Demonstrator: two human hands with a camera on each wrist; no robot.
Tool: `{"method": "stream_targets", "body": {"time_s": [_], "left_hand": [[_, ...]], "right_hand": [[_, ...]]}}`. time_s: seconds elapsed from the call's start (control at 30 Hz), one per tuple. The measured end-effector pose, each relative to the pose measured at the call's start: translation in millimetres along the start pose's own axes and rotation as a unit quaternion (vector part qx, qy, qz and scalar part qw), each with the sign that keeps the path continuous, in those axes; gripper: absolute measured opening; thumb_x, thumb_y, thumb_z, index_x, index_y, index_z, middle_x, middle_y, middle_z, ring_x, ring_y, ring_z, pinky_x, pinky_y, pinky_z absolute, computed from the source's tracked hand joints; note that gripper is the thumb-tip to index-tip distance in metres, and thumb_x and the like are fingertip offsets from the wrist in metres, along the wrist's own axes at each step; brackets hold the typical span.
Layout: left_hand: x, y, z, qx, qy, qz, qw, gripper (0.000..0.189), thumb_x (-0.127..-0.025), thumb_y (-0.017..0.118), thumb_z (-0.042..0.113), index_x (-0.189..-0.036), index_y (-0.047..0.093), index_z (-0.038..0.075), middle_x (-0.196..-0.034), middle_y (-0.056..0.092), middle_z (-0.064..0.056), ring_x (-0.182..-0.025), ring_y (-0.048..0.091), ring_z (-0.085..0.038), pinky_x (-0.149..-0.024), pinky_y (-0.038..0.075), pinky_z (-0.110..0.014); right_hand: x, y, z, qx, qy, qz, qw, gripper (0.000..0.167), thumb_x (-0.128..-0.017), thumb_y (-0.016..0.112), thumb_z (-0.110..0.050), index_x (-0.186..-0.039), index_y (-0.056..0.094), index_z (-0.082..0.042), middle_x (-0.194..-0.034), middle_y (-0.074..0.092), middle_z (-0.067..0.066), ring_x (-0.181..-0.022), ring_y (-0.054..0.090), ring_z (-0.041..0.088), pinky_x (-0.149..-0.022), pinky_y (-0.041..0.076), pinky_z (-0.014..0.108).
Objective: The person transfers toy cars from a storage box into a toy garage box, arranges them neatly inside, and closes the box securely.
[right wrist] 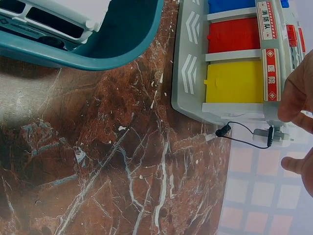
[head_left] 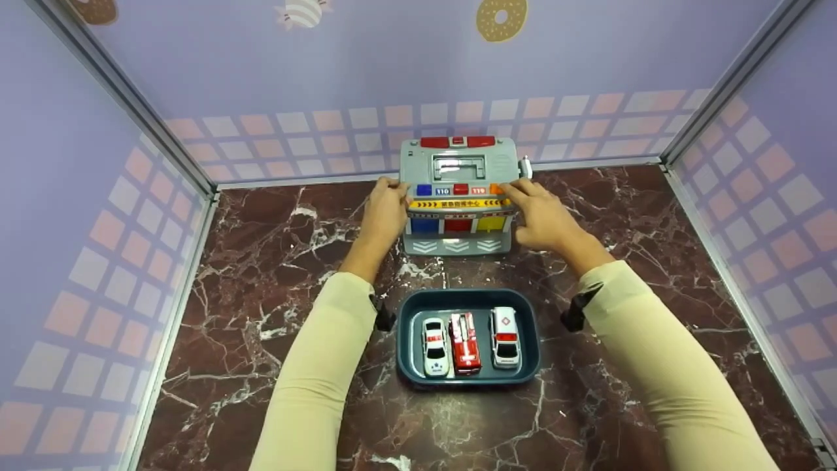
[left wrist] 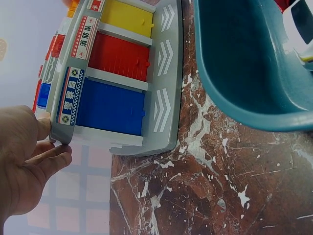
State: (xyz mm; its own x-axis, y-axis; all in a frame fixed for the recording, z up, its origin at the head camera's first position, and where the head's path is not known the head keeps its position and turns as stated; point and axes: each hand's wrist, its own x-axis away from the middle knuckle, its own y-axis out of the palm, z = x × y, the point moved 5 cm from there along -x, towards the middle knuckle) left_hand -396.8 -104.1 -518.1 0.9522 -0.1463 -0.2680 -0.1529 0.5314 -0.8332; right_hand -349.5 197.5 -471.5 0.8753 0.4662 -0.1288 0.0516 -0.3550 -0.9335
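A grey toy garage (head_left: 458, 246) with blue, red and yellow doors stands on the marbled table against the back wall. At its left end, my left hand (head_left: 386, 212) grips the roof edge, with thumb and fingers around the corner in the left wrist view. My right hand (head_left: 546, 216) touches the right end of the roof by the orange light; in the right wrist view its thumb (right wrist: 292, 165) stands apart from the garage. Nearer me, a dark teal tray (head_left: 409, 307) holds a white police car (head_left: 434, 347), a red fire engine (head_left: 465, 343) and a white ambulance (head_left: 505, 337).
Purple wall panels with pink and white squares enclose the dark red marbled table (head_left: 261, 294) at the back and both sides. A black cord with a grey plug (right wrist: 264, 133) hangs at the garage's right side. The tray lies between both forearms.
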Motion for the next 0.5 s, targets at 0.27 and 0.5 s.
{"method": "stream_targets", "body": {"time_s": [0.27,0.5], "left_hand": [[11.2,-17.9,19.9,-0.001,-0.001,-0.005,1.0000,0.032,-0.112,0.062,0.013,-0.139,0.075,0.001,-0.143,0.068,-0.027,-0.135,0.068,-0.041,-0.117,0.057,-0.052],[17.3,-29.5,33.0,-0.017,-0.019,-0.015,0.9996,0.034,-0.114,0.059,0.013,-0.142,0.073,0.002,-0.147,0.066,-0.026,-0.138,0.067,-0.040,-0.118,0.056,-0.049]], "right_hand": [[2.0,0.4,-1.6,-0.003,0.012,-0.008,0.9999,0.099,-0.068,0.060,0.000,-0.166,0.049,-0.010,-0.156,0.055,0.014,-0.142,0.053,0.042,-0.117,0.047,0.071],[0.4,0.0,-1.5,0.002,0.022,-0.020,0.9996,0.097,-0.073,0.066,-0.001,-0.168,0.047,-0.011,-0.159,0.053,0.014,-0.145,0.051,0.042,-0.120,0.044,0.075]]}}
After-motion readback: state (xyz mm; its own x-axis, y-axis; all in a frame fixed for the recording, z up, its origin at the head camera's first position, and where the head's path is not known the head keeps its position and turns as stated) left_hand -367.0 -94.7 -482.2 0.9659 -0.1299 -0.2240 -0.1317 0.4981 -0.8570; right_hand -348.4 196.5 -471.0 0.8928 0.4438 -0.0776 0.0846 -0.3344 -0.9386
